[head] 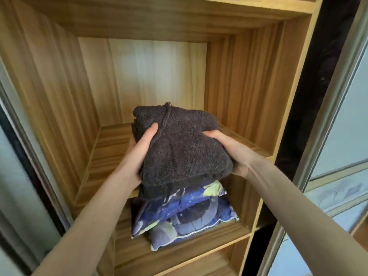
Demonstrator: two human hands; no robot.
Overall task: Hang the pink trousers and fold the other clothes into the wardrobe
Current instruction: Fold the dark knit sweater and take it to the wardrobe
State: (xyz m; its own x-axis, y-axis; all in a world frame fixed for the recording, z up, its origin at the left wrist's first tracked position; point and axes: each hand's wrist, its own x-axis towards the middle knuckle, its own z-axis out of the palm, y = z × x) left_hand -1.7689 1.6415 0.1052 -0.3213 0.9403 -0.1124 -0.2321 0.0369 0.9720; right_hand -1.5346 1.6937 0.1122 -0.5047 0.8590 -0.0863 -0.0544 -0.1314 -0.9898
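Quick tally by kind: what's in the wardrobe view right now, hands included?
Folded dark knit, held by both hands: 1
Blue patterned cushions on the lower shelf: 2
Hands, left and right: 2
Total: 5

Your left hand [139,154] and right hand [229,150] grip a folded dark knit sweater [183,148] from either side, at the open front of a wooden wardrobe shelf [111,140]. Below it, on the next shelf down, lies a blue patterned bundle [185,214].
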